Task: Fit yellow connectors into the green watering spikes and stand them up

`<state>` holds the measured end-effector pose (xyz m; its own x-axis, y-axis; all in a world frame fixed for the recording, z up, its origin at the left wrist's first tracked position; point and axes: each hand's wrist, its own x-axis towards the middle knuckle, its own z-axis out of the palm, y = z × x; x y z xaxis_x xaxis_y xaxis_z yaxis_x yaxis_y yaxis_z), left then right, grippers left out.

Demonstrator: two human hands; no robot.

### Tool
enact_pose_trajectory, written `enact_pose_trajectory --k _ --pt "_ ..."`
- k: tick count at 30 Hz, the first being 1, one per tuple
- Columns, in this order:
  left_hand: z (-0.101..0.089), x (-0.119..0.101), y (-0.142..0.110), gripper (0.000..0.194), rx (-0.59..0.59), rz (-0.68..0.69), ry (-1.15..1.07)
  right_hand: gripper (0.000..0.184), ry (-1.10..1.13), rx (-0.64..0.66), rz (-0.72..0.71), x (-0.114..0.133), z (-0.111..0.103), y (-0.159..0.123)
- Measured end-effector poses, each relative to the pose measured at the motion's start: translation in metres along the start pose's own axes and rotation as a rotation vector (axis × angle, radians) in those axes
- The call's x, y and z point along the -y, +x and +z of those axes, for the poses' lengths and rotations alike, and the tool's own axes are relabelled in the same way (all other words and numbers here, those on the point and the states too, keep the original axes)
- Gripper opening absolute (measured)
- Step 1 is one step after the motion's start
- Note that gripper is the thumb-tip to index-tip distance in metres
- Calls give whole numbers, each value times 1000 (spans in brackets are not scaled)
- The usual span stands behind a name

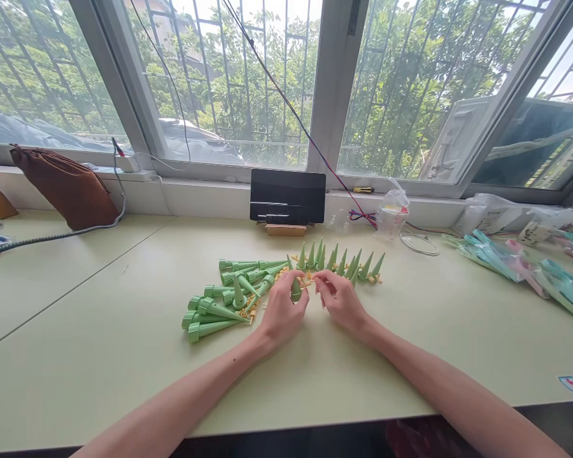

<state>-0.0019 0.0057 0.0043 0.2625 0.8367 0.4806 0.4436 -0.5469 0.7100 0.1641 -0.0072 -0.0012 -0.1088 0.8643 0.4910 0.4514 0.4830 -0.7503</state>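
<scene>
My left hand (281,308) is closed round a green plastic watering spike (295,291), its tapered end pointing up between thumb and fingers. Opposite it, my right hand (340,300) pinches a small yellow plastic part (311,282) close to that spike; the fingertips partly cover the part. To the left of my hands lies a loose pile of green spikes (214,318), most on their sides. Behind and to the right, several green spikes stand point up in a row (342,262), with yellow parts (375,278) at their bases. More yellow bits (252,313) lie beside the pile.
A dark tablet (287,197) on a wooden stand (286,229) faces me at the back. Beside it are a plastic bag (392,213) and a coiled white cable (419,244). Bagged turquoise items (491,254) lie at right. A brown pouch (67,187) leans at back left.
</scene>
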Motion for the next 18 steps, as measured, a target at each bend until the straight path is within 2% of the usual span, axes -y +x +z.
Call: enact_pose_trajectory --k 18 --pt "3 4 -1 23 13 12 -11 26 32 29 0 -1 1 0"
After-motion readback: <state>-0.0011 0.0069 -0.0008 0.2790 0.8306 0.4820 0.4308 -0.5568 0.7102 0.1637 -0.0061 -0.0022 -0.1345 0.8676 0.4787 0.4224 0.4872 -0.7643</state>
